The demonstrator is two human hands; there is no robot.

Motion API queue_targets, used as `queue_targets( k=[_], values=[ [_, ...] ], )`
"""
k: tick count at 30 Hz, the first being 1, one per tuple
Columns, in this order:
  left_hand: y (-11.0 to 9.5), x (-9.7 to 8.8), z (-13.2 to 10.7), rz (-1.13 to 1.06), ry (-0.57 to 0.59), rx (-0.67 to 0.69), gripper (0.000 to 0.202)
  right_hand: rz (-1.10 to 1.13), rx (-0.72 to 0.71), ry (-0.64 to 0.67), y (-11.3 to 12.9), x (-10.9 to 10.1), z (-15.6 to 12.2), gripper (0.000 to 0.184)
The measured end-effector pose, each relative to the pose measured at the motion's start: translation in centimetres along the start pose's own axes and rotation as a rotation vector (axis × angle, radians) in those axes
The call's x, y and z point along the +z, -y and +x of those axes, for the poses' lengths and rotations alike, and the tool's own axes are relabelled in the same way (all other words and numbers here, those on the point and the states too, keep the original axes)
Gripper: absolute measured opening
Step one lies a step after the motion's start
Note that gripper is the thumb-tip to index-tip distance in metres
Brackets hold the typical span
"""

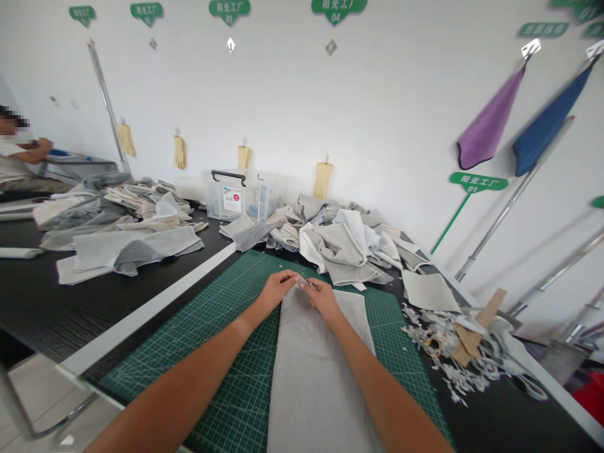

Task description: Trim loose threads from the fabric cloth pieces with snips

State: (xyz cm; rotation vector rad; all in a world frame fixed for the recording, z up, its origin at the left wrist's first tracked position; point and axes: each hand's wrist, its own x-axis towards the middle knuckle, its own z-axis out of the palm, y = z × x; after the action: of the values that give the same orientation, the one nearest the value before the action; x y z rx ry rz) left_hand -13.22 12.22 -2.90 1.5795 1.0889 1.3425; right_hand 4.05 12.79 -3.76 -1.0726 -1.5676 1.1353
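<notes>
A long piece of grey cloth [316,371] lies over a green cutting mat [226,327], running from the near edge up to my hands. At its far left corner my left hand [282,286] pinches the cloth's edge between thumb and fingers. Right beside it, my right hand [321,296] is closed, with its fingertips almost touching the left ones. A thin, dark grey sliver shows at the right fingertips; it is too small to tell what it is. The cloth's far right part lies flat on the mat.
Heaps of grey cloth pieces [337,242] lie beyond the mat, with another pile [127,217] at left. A clear plastic box [250,198] stands by the wall. Shredded scraps [453,352] and brown card pieces [472,336] lie at right. A person [19,157] sits far left.
</notes>
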Motion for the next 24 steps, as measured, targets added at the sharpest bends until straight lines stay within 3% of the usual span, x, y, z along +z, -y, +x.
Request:
queue_targets(
  k=[6,14,19,24],
  values=[
    [0.3,0.0,0.1,-0.03,0.054,-0.007,0.036,0.125,0.095,0.001,0.4,-0.3,-0.1,0.043],
    [-0.7,0.0,-0.3,-0.146,0.176,-0.064,0.038,0.171,0.075,-0.064,2.5,-1.2,0.4,0.039],
    [-3.6,-0.2,-1.0,-0.154,0.288,-0.125,0.037,0.171,0.009,-0.114,6.3,-3.3,0.6,0.036],
    [-8.6,-0.7,-2.2,-0.132,0.427,-0.152,0.037,0.194,-0.109,-0.167,11.9,-6.1,-0.5,0.035]
  ],
)
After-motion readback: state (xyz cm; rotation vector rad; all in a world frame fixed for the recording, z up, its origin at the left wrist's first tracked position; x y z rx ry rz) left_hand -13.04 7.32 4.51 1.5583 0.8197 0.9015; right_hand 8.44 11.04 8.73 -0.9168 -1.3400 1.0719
